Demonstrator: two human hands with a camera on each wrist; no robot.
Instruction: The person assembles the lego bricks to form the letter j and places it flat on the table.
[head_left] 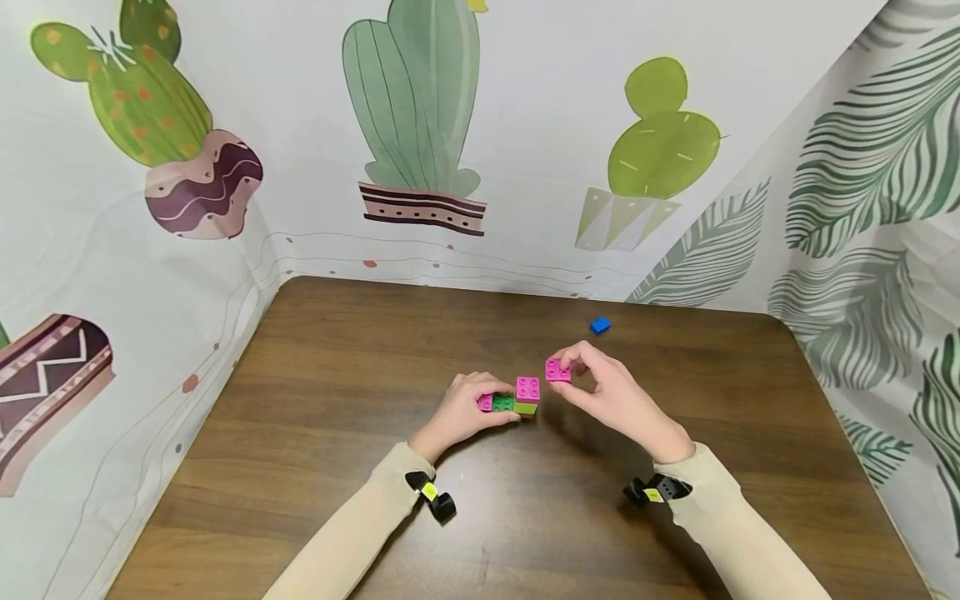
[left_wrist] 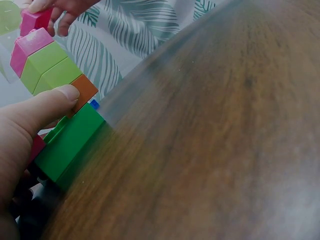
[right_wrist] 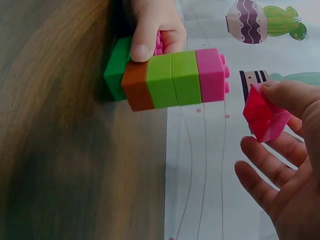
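A stepped block build stands on the table, gripped by my left hand (head_left: pixel 461 410), whose thumb presses on its orange brick (right_wrist: pixel 137 87). At the base is a green brick (left_wrist: pixel 70 145). Two lime bricks (right_wrist: pixel 172 80) are stacked over the orange one, topped by a pink brick (head_left: pixel 528 389). Another pink piece (head_left: pixel 486 403) shows beside the left fingers, partly covered by them. My right hand (head_left: pixel 615 400) pinches a loose pink brick (right_wrist: pixel 264 117) between thumb and finger. It is held up just right of the stack's top, apart from it; its hollow underside shows in the right wrist view.
A small blue brick (head_left: pixel 600 325) lies near the back edge of the brown wooden table (head_left: pixel 337 492). Behind and beside the table hangs a white cloth (head_left: pixel 540 150) printed with cacti and leaves. Each sleeve bears a strapped black wrist camera (head_left: pixel 442 507).
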